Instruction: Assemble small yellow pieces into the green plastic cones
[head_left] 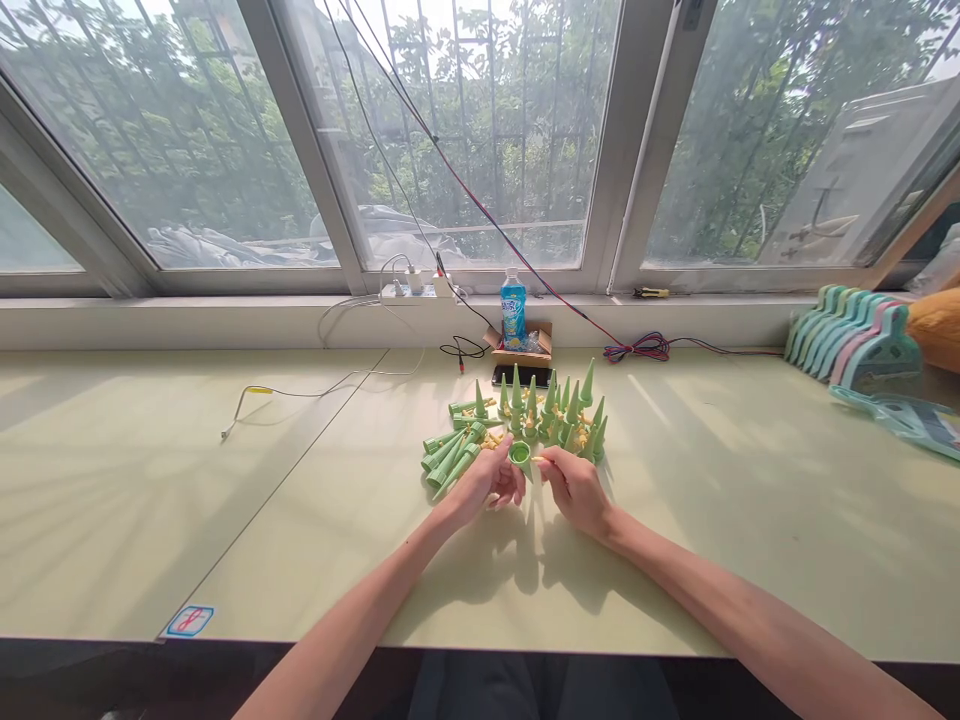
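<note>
Held in my left hand (491, 478) is a green plastic cone (520, 456), its round open end turned up toward me. Close to that cone's right side, my right hand (576, 486) pinches a small yellow stick-like piece (540, 459). Just beyond both hands stand several green cones (574, 405), points up, with small yellow pieces among them. More cones (452, 455) lie on their sides at the left of this cluster, near my left hand. How far the yellow piece reaches past my fingertips is hard to see.
Behind the cones are a dark phone (523, 377), an open cardboard box (540, 350) and a blue bottle (513, 310). A white cable (259, 390) crosses the table at left; a coiled cable (637, 347) lies at right. Pastel plastic items (862, 340) stand far right.
</note>
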